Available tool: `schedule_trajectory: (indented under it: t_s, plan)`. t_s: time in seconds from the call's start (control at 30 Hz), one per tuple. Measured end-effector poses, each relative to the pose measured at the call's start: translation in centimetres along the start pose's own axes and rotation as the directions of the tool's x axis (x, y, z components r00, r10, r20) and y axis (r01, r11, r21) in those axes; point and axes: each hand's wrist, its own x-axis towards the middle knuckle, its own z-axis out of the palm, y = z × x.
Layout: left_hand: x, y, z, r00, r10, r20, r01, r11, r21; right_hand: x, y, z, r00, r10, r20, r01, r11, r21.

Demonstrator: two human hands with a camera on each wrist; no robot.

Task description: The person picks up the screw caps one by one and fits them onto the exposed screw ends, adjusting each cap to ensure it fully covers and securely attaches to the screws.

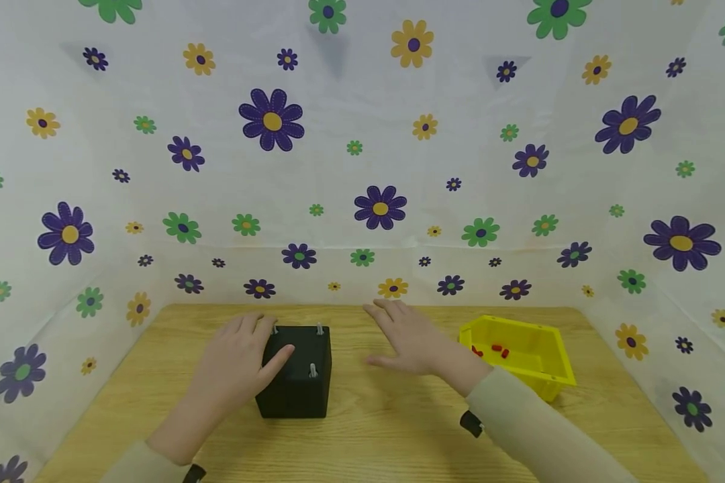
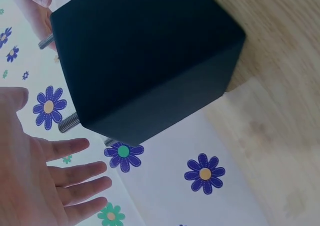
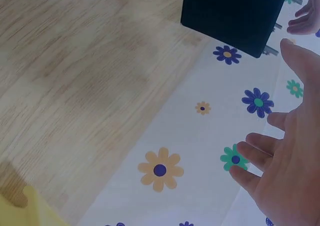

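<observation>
Black, matte, box-shaped block (image 1: 296,386) stands on the pale wood-grain counter (image 1: 387,429), left of centre in the head view. Threaded metal studs (image 1: 313,370) project from its top; three show there, and my left hand (image 1: 237,355) may hide more.

Left hand: released, fingers extended over the block's left side, thumb crossing the top face in the head view. Left wrist view shows a gap there, so no grasp.

Right hand (image 1: 406,341): also released, fingers spread, in the air between the block and an open yellow plastic bin (image 1: 540,339). Small red pieces (image 1: 505,353) lie on the bin's floor.

Handling notes (my judgement): block best steadied with the left palm low against its side, fingertips clear of the studs, which could snag a finger. For any reach into the bin, lift the right forearm so the beige sleeve (image 1: 538,422) clears the rim. Pieces look small enough to need a fingertip pinch, one at a time.
</observation>
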Motion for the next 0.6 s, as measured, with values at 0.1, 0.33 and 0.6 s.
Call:
schedule_trajectory:
  t_s: [0.1,0.33,0.6]
  plan:
    - [0.3,0.3,-0.1,1.0,0.01,0.0,-0.01,1.0,0.003,-0.5,0.5,-0.3,1.0,0.011,0.004,-0.011,1.0,0.011]
    - [1.1,1.1,-0.1,0.998,0.055,-0.011,-0.054,0.998,0.015,-1.5,1.9,-0.3,0.999,0.039,-0.033,-0.038,0.999,0.013]
    - [2.1,2.3,-0.1,0.993,0.12,-0.007,-0.119,0.992,0.039,-2.7,2.9,-1.3,0.997,0.078,-0.029,-0.077,0.997,0.03]
